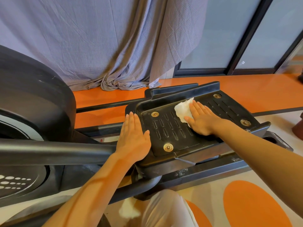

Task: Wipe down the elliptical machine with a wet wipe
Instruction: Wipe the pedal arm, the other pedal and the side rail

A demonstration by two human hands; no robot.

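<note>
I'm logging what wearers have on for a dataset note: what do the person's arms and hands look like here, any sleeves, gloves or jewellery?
Both forearms are bare up to the frame edge, with no sleeve in view. The left hand and right hand wear no gloves, and no rings, watch or wristband show. Nails look short and unpainted.

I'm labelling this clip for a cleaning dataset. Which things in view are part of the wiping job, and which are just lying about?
In the job:
wet wipe
foot pedal
right hand
left hand

Lying about:
grey curtain
crumpled white wipe on the floor
</note>
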